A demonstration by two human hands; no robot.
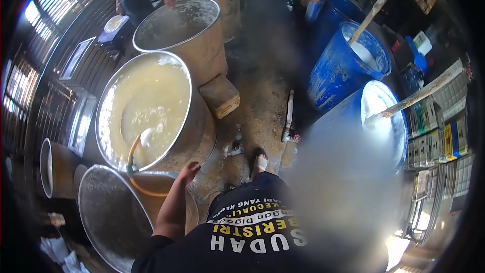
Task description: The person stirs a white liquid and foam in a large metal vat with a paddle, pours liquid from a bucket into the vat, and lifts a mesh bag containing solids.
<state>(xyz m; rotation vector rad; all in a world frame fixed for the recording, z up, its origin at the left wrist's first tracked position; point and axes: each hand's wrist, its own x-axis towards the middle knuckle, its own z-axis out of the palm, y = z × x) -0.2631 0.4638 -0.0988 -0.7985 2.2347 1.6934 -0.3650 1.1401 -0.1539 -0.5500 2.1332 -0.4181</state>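
My left hand (pixel 189 173) hangs just beside the big metal vat (pixel 196 134) of cloudy yellowish liquid (pixel 151 91), near its lower right side; I cannot tell how far its fingers are curled. My right hand is out of sight, so I cannot tell its state. That vat stands ahead of me to the left, an orange hose (pixel 134 147) running from its liquid over the rim into the nearer metal tub (pixel 108 207). Blue drums (pixel 326 78) stand to my right.
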